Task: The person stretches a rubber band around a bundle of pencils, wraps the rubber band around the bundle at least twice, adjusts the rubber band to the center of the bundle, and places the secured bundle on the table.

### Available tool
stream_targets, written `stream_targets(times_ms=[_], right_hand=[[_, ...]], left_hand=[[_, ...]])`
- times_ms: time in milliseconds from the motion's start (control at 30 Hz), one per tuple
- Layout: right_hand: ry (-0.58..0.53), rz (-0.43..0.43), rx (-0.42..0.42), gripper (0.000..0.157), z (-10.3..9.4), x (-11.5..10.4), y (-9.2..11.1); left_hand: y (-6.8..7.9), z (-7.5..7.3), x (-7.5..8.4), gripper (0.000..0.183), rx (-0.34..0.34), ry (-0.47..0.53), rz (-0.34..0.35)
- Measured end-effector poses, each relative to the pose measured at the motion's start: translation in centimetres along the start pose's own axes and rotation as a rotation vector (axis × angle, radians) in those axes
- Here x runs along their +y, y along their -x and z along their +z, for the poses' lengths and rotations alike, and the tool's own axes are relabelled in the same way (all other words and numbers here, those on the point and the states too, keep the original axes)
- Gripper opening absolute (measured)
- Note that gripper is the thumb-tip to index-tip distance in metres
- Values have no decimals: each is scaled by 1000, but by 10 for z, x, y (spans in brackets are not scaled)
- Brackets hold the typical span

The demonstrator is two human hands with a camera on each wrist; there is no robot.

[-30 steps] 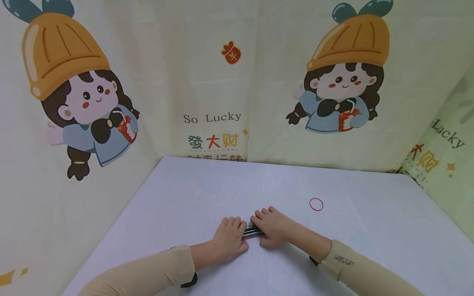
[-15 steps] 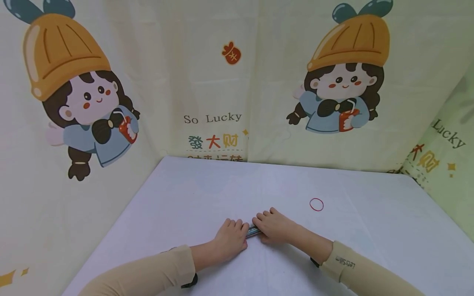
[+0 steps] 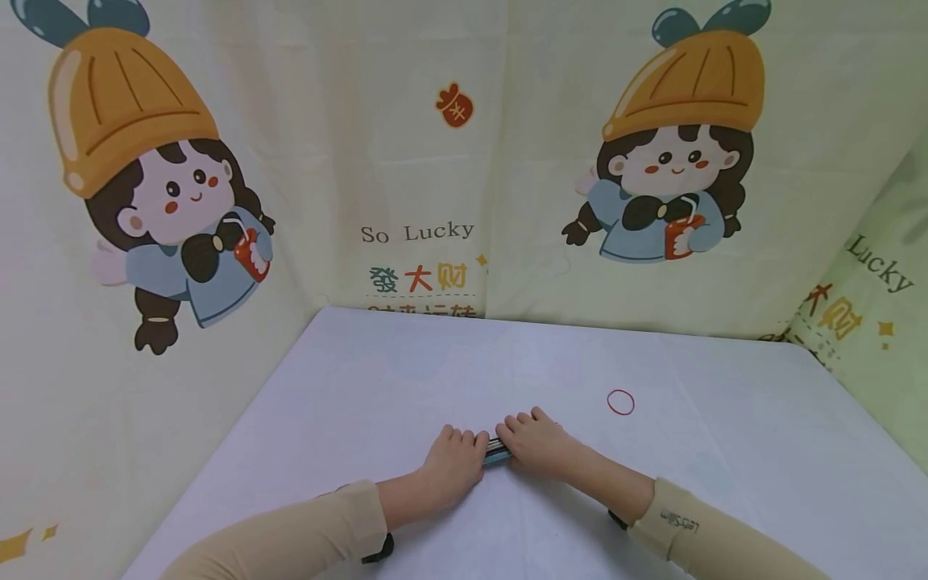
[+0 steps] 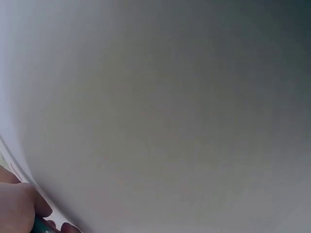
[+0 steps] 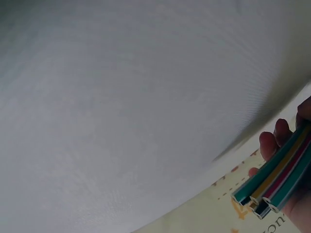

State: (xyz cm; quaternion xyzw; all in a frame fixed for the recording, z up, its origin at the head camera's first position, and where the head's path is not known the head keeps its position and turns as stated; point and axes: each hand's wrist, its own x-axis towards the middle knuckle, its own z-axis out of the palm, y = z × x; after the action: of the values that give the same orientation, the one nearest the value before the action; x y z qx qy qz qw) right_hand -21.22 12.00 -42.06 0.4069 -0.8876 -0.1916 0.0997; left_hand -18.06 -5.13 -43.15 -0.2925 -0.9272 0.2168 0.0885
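We see the pale cloth backdrop (image 3: 395, 137) filling the room behind, its look unchanged over the last second. In front of it spreads the white table (image 3: 406, 362), smooth but for faint creases. Two printed figures (image 3: 685, 80) in orange hats hang over it, and the lettering (image 3: 416, 234) "So Lucky" sits lower between them.

Two beige sleeves (image 3: 297, 528) reach in from the near edge, hardly shifted from a second ago. The left hand (image 3: 455, 466) curls its fingers over one end of a bundle; we cannot make out its thumb from the head view. The right hand (image 3: 540, 445) grips the other end, its fingers wrapped round it in the right wrist view.

What has changed is the striped pencil bundle (image 3: 498, 453) between them, near the middle of the table's front part. A moment ago the strip in the gap looked narrow and blue-grey; now black and white lines show above a teal face. We judge that the pencils are being turned or resettled in the fingers, with both ends under control. Whether they touch the cloth we cannot tell. At the right wrist, their pale flat ends look slightly uneven.

Smallest is the thin red ring (image 3: 634, 403), perhaps a band, lying where it lay before, apart from both hands.
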Motion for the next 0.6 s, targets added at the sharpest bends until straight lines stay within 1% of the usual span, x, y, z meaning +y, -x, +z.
stream_targets(times_ms=[67,167,300,400,600], right_hand=[[-7,21,3,29,-2,1,1],[-21,44,28,27,-5,3,1],[-24,58,80,24,-7,7,3],[-30,67,117,25,-8,9,4],[-27,99,159,23,-10,11,3]], left_hand=[[-2,1,-1,34,20,0,-22],[-5,-3,-5,32,65,14,-42],[-8,-7,-9,31,150,7,-59],[-12,-8,-11,33,210,-1,-75],[-19,-14,-13,36,245,2,-114]])
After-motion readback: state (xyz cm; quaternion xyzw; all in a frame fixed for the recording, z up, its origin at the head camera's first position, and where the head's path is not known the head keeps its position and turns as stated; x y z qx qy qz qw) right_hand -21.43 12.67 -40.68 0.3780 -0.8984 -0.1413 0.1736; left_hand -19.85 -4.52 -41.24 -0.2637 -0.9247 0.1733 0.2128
